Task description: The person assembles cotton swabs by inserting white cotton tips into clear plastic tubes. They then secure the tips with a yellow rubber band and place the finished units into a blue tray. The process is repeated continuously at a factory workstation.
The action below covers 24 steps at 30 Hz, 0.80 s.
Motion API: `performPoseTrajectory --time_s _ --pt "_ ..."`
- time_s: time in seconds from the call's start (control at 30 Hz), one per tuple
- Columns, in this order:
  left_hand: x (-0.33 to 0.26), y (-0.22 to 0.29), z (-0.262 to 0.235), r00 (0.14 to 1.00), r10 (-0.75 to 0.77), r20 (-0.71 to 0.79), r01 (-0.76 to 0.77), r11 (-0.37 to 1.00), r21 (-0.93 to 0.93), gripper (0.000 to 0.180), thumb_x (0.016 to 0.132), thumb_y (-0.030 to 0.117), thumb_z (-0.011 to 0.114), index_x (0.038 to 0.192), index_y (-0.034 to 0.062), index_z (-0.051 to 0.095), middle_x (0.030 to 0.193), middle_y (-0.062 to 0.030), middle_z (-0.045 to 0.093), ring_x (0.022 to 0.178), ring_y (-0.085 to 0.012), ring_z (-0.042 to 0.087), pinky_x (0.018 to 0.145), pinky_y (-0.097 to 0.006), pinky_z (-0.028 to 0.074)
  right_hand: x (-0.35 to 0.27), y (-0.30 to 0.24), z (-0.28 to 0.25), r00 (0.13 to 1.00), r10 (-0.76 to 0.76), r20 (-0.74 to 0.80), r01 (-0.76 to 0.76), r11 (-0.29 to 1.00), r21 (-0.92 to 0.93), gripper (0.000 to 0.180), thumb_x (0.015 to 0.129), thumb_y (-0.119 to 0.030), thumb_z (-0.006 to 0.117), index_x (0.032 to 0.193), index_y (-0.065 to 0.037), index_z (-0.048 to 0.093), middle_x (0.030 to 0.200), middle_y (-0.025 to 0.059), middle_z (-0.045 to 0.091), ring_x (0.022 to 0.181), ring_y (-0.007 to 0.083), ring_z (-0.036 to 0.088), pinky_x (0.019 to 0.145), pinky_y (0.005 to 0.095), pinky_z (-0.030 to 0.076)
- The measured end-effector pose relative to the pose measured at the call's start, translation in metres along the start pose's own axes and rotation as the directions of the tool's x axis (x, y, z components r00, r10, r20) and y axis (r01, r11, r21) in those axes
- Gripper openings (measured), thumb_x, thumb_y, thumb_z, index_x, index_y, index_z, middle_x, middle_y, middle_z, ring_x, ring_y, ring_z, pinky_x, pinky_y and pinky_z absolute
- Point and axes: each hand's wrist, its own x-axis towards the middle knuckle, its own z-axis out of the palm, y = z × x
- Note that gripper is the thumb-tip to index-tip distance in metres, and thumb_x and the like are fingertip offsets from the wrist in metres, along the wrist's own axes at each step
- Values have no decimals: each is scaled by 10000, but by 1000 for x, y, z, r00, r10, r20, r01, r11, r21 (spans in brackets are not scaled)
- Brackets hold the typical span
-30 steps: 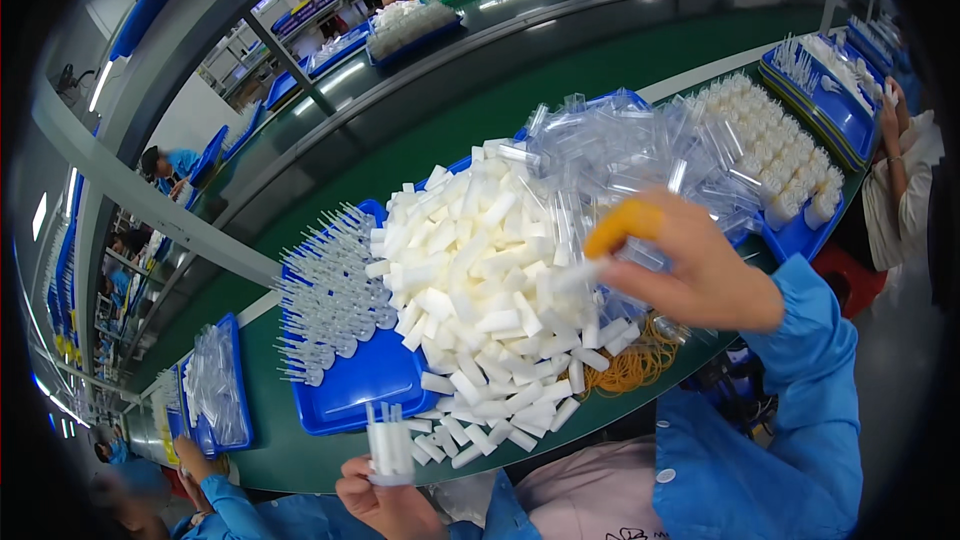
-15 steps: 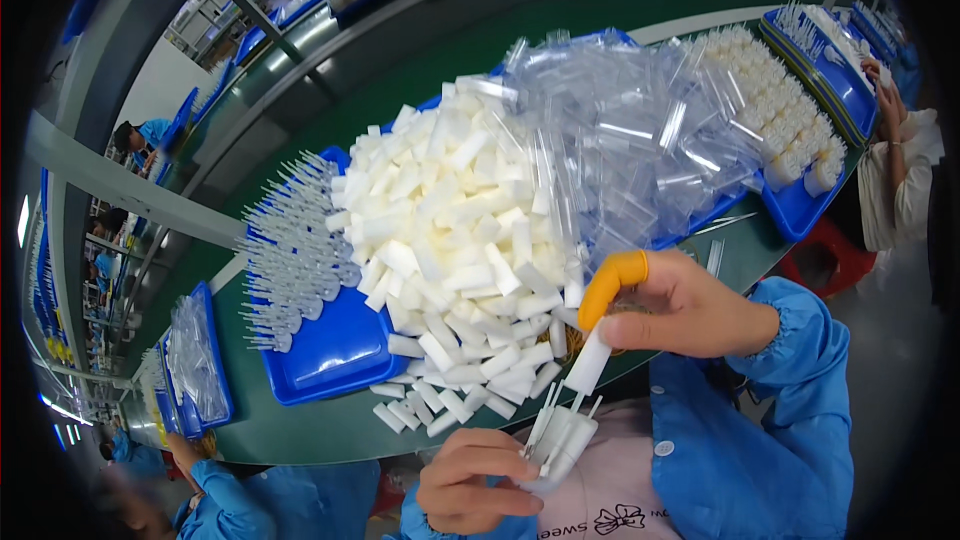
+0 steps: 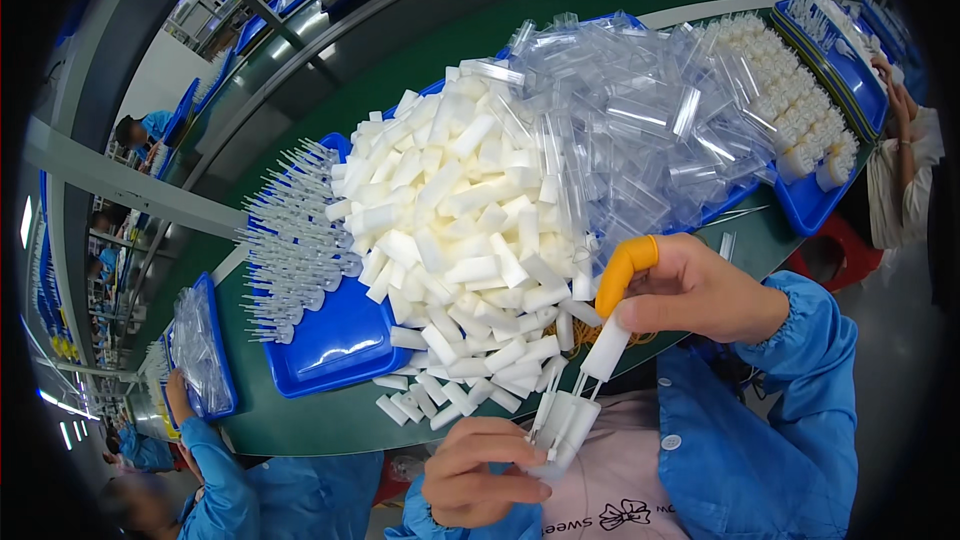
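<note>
At the table's near edge my left hand (image 3: 484, 475) is closed around the base of a white plastic holder (image 3: 566, 432), tilted with its thin prongs pointing up. My right hand (image 3: 690, 290), an orange finger cot on its index finger, pinches a white foam block (image 3: 606, 348) between thumb and index finger. The block's lower end meets the tips of the right-hand prongs; whether they enter it I cannot tell. Beyond my hands lies a big heap of white foam blocks (image 3: 450, 210).
Clear plastic sleeves (image 3: 640, 130) heap up to the right of the foam. At left, a blue tray (image 3: 335, 340) carries pronged holders (image 3: 300, 230). Trays of white parts (image 3: 735, 60) and tweezers (image 3: 735, 214) are at right. Co-workers' arms (image 3: 225, 470) show at both sides.
The foam block has shifted slightly right and up, from the middle prong to the right-hand prongs. My left hand keeps its hold on the holder. The view has shifted slightly.
</note>
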Motion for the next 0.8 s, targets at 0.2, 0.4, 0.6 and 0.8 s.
performPoseTrajectory --time_s 0.2,0.4,0.6,0.8 --pt "5 3 3 997 18 71 -30 985 169 282 532 -55 667 782 67 718 909 -121 644 761 -266 602 667 -332 513 2 9 0 984 -146 101 167 955 -245 160 837 -125 655 955 -20 625 879 9 609 806 71 546 731 222 437" --pt "1 4 25 983 -2 -181 61 945 321 261 623 -1 722 877 48 694 909 -128 647 777 -272 628 664 -312 531 -2 21 20 948 -248 202 303 897 -322 184 815 -169 684 937 -39 639 877 36 624 820 112 563 735 249 436" --pt "-6 4 15 968 -212 -138 246 914 323 205 690 45 736 848 6 611 897 -157 622 714 -232 610 633 -298 484 7 -2 17 911 -319 261 412 719 -560 252 766 -204 719 950 -50 640 851 52 607 816 205 567 729 305 438" --pt "-13 -9 18 798 -393 -456 371 918 -142 198 695 -20 731 874 -16 649 885 -126 603 795 -195 577 712 -281 458 54 -2 18 748 -608 266 256 -105 -961 249 714 -271 700 862 -74 667 774 41 590 857 199 532 741 341 381"
